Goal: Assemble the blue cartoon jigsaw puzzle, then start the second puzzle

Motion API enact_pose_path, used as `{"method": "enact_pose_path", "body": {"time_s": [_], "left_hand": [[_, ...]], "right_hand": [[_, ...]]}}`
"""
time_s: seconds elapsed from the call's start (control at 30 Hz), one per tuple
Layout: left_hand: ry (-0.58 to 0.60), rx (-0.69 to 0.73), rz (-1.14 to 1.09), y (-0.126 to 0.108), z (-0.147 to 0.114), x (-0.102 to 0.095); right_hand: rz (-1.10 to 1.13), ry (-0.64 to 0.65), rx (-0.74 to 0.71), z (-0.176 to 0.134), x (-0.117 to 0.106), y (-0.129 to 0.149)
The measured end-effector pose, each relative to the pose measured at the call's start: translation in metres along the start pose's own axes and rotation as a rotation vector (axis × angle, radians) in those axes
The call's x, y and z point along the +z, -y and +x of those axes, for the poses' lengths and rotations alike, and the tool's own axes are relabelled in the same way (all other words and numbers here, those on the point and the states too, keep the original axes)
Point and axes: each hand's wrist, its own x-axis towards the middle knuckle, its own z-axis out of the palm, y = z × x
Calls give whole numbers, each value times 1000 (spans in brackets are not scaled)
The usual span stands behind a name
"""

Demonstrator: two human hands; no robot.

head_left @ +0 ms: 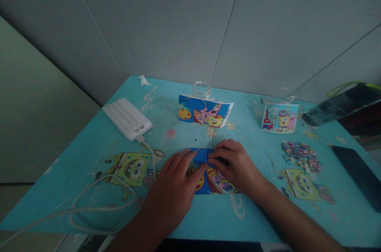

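A partly assembled jigsaw puzzle (214, 187) with a blue ground and cartoon figures lies flat on the table in front of me. My left hand (175, 176) rests over its left side, fingers stretched out and lying on it. Above its upper middle, my right hand (235, 162) is closed in a pinch at a small blue puzzle piece (205, 158), mostly hidden by the fingertips. Behind the puzzle stands a picture card (205, 111) with the same scene, leaning near a clear round container (201, 88).
Loose puzzle pieces (301, 156) lie heaped at the right, beside a dark phone (358, 174). A second picture card (280, 118) and a dark bottle (342, 103) stand behind them. At left, a white power bank (127, 118) trails a white cable (101, 209). A wall closes the back.
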Motion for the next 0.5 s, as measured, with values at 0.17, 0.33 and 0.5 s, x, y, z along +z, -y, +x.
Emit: {"method": "enact_pose_path", "body": {"time_s": [0.17,0.33,0.5], "left_hand": [[10,-9,-4,-1,-1,-1],[20,-17,-1,-1,-1,-2],[19,-8,-5,-1,0,-3]], "right_hand": [[-73,36,-38,-1,-6,4],[-134,65,-62,-3,-12,11],[-202,62,-94,-5,-12,14]]}}
